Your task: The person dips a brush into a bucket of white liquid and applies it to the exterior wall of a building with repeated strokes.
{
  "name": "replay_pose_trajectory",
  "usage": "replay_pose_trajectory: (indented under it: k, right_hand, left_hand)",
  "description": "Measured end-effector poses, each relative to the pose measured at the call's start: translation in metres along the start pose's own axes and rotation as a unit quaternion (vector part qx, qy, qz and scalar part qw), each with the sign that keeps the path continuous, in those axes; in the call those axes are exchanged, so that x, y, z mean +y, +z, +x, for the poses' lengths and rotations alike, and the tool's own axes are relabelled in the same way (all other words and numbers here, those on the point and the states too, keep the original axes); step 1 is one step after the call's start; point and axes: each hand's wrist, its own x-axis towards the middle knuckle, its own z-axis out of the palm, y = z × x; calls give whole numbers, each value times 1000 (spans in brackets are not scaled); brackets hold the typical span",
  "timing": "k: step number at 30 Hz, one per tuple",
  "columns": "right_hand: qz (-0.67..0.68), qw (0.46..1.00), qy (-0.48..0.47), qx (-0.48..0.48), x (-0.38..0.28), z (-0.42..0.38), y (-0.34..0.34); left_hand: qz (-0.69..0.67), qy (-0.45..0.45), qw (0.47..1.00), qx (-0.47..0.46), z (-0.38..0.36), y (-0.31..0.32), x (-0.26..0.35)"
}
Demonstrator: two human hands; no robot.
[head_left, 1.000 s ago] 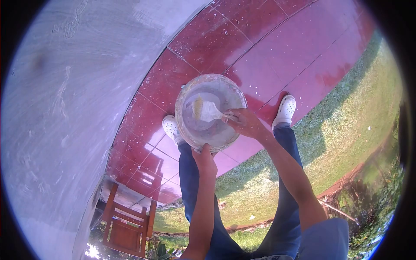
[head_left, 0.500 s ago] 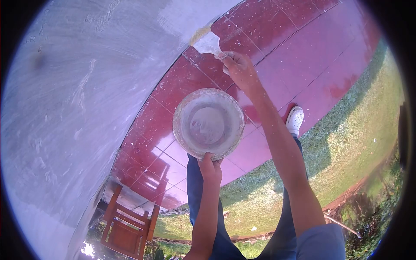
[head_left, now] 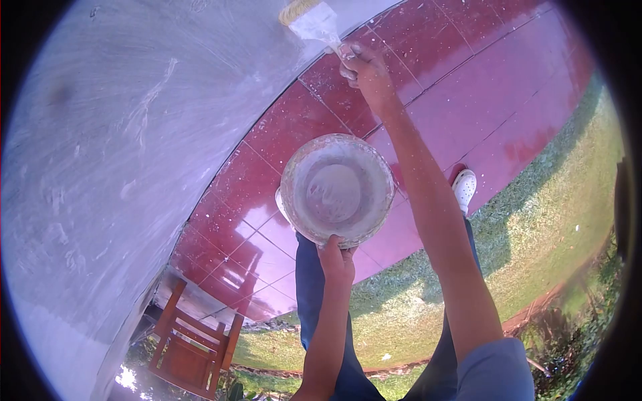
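My left hand (head_left: 336, 259) grips the near rim of a round bowl (head_left: 338, 190), thumb over the edge. Whitish residue coats the inside of the bowl, which hangs above the tiled floor. Farther forward, my right hand (head_left: 368, 72) is closed round the handle of a wide brush (head_left: 313, 24). The brush has a white body and pale yellow bristles, which point up and left against the grey-white wall (head_left: 160, 120). White smears mark the fingers of my right hand.
Red floor tiles (head_left: 301, 117) spotted with white run along the wall. A wooden chair (head_left: 190, 354) stands at the lower left. Grass (head_left: 535, 220) borders the tiles on the right. My feet in white shoes (head_left: 465, 187) are on the tiles.
The brush and my right hand have moved up the frame, farther along the wall. The bowl in my left hand has shifted slightly right. A shoe now shows left of the bowl.
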Motion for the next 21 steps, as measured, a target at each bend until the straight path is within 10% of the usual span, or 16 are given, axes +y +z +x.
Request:
replay_pose_trajectory:
  k: [6,11,16,21]
  right_hand:
    - [-248,959,127,56,98,37,-35]
    - [-254,965,16,67,-31,-19,26]
    - [28,985,-170,8,-117,-76,57]
    - [27,986,-161,-31,-54,-10,47]
  left_hand:
    - [-27,17,1000,0,6,-11,5]
    - [-32,-1,999,11,9,-17,7]
    - [-27,-2,1000,8,6,-14,6]
    - [-4,-2,1000,29,-1,-9,12]
